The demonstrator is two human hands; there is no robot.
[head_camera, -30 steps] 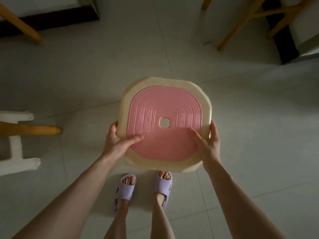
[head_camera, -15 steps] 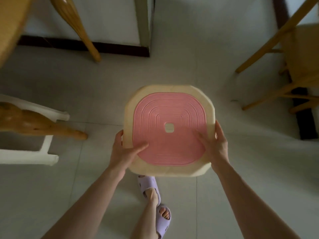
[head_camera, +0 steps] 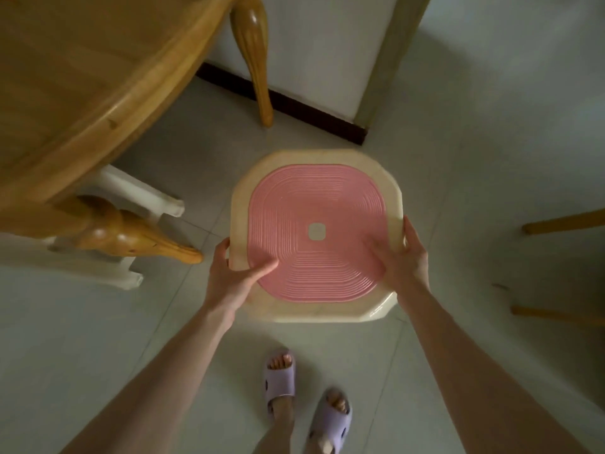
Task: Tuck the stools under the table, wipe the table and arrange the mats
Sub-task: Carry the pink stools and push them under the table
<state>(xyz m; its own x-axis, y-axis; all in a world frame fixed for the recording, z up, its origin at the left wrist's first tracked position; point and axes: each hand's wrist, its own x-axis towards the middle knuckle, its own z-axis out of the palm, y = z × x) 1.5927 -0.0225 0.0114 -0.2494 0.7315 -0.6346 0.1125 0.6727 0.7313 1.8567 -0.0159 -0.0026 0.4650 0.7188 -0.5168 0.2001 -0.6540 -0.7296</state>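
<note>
A cream plastic stool with a ribbed pink seat (head_camera: 316, 204) is in front of me, seen from above. My left hand (head_camera: 230, 276) grips its left edge, thumb lying on the pink seat. My right hand (head_camera: 404, 260) grips its right edge, thumb on the seat as well. The round wooden table (head_camera: 82, 77) fills the upper left, its carved legs (head_camera: 253, 57) reaching down to the floor. Another stool, white (head_camera: 131, 198), stands partly under the table's edge behind a table leg. I cannot tell whether the pink stool's legs touch the floor.
Grey tiled floor all round. A wall with dark skirting (head_camera: 284, 103) and a door frame (head_camera: 389, 60) lie behind the stool. Wooden chair rails (head_camera: 563, 221) jut in at the right edge. My feet in lilac slippers (head_camera: 280, 378) stand below the stool.
I have stepped nearer to the table with the pink stool in both hands. The tabletop and its legs have come into view at the upper left; the chair legs slid to the right.
</note>
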